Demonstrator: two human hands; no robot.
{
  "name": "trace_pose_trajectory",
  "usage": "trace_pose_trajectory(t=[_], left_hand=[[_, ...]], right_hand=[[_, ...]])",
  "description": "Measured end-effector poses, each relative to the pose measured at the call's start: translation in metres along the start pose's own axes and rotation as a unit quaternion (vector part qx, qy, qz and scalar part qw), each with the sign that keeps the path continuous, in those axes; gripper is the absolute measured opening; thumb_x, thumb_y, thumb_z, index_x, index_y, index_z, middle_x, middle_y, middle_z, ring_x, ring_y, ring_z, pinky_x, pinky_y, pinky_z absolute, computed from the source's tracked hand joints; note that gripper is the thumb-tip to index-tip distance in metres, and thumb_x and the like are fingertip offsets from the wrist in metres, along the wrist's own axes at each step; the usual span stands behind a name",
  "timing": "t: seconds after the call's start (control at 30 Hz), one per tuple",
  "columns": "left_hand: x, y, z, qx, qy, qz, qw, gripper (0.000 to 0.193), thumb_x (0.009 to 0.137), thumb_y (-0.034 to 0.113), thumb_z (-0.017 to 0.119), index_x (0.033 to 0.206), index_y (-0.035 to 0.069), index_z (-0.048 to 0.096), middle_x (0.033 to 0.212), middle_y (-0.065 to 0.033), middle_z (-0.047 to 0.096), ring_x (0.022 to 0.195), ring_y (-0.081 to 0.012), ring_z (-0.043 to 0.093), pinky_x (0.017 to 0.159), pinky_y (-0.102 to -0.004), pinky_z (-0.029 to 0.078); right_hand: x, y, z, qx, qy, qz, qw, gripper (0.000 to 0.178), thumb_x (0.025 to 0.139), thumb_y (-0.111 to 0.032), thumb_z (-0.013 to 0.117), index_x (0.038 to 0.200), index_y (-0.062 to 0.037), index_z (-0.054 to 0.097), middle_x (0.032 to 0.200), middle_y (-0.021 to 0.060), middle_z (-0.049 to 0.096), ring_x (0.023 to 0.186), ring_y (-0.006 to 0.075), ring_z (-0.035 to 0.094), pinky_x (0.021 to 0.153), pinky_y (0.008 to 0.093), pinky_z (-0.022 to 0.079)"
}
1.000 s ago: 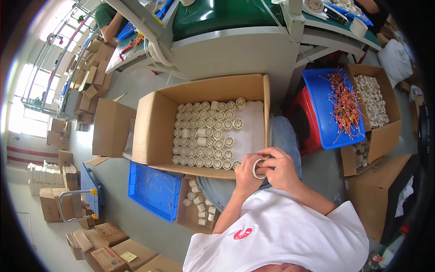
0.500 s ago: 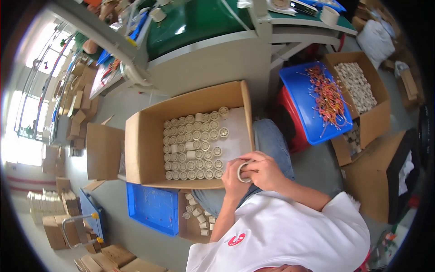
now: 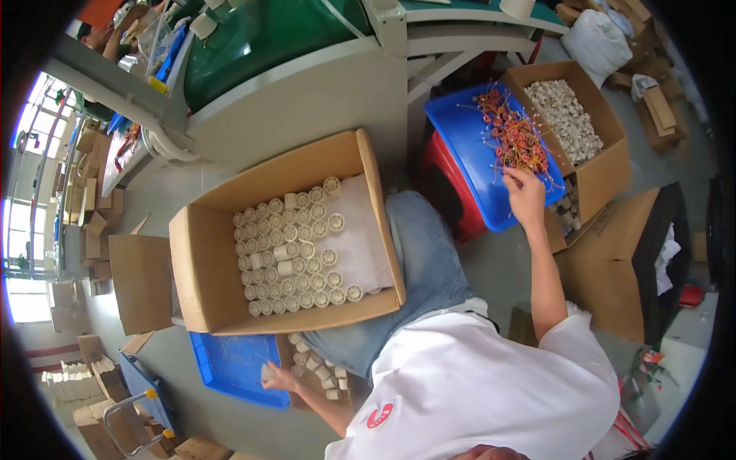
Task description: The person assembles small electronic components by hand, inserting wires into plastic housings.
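Note:
My left hand (image 3: 285, 379) is closed around a small white plastic cylinder (image 3: 267, 373), over the blue tray at lower left. Out to the right, my right hand (image 3: 526, 195) has its fingertips pinched at the near edge of a tangle of orange and red wire leads (image 3: 517, 138). Whatever the pinch holds is too small to make out. These leads lie in a blue tray (image 3: 469, 157). In front of me a cardboard carton (image 3: 287, 165) holds rows of white cylinders (image 3: 295, 264), most upright showing spoked ends, a few on their sides.
The lower-left blue tray (image 3: 222, 360) sits beside a box of loose white cylinders (image 3: 328, 381). A red bin (image 3: 452, 184) supports the wire tray. Right of it stands a carton of small white parts (image 3: 566, 123). A green-topped workbench (image 3: 284, 54) runs along the back.
Both hands were together on a white cylinder at the carton's near edge. They have parted, left to lower left, right to the wires. One more cylinder stands in the near row. The view shifted.

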State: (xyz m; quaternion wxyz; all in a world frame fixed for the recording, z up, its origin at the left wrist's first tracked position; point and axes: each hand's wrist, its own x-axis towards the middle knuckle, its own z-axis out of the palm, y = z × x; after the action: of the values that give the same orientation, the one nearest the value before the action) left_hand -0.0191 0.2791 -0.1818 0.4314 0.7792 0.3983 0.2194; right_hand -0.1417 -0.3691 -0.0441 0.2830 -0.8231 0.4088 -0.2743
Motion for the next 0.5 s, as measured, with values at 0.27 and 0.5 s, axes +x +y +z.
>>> trace_pose_trajectory(t=[0.27,0.5], left_hand=[[0.019,-0.144,-0.004,0.197,-0.042,-0.203,0.958,0.085,0.073,0.034,0.084,0.133,-0.004,0.038,0.124,-0.0294,0.055,0.116,-0.0424,0.056,0.094,-0.053,0.048],[0.069,-0.039,0.036,0.155,0.245,0.197,0.937,0.064,0.081,0.023,0.075,0.132,-0.004,0.047,0.124,-0.0211,0.057,0.109,-0.0382,0.059,0.097,-0.0465,0.047]], right_hand=[[0.04,0.025,0.01,-0.116,0.041,0.007,0.992,0.02,0.087,-0.016,0.064,0.099,-0.0024,0.073,0.097,0.0229,0.069,0.088,0.0419,0.066,0.08,0.0483,0.052],[0.046,0.011,0.019,-0.204,0.025,0.038,0.978,0.017,0.085,-0.019,0.068,0.092,-0.0044,0.071,0.097,0.0182,0.068,0.09,0.0408,0.065,0.079,0.0479,0.051]])
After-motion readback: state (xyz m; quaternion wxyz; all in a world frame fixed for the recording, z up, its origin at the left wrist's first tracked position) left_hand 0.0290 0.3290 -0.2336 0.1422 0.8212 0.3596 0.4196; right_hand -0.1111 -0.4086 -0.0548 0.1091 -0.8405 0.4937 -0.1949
